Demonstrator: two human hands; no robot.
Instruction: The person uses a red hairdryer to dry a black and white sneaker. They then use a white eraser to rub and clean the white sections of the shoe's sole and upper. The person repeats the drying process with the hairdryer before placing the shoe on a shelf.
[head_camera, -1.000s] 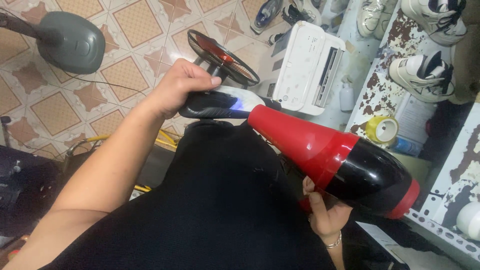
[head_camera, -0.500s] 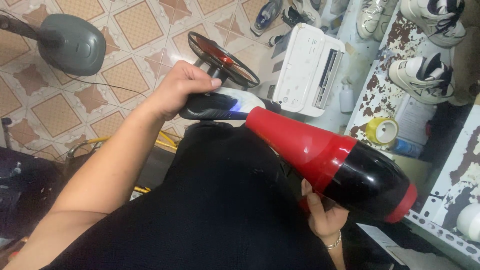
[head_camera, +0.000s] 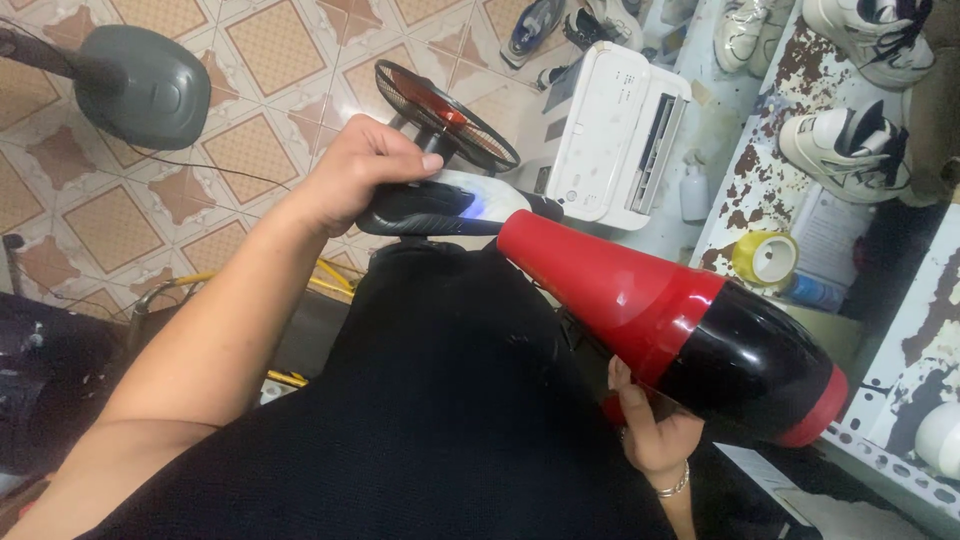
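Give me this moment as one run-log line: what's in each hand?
left hand: grips black-and-white shoe | right hand: holds red-and-black hair dryer | nozzle at shoe's toe end | contact: cannot tell

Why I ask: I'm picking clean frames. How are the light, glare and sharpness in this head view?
Head view: even indoor light, soft shadows; bright glare streaks on the hair dryer, whose glossy black body mirrors the room; the shoe in the left hand is sharp; the right hand sits in the dryer's shade; straight shelf edges at right look slanted by the wide lens.
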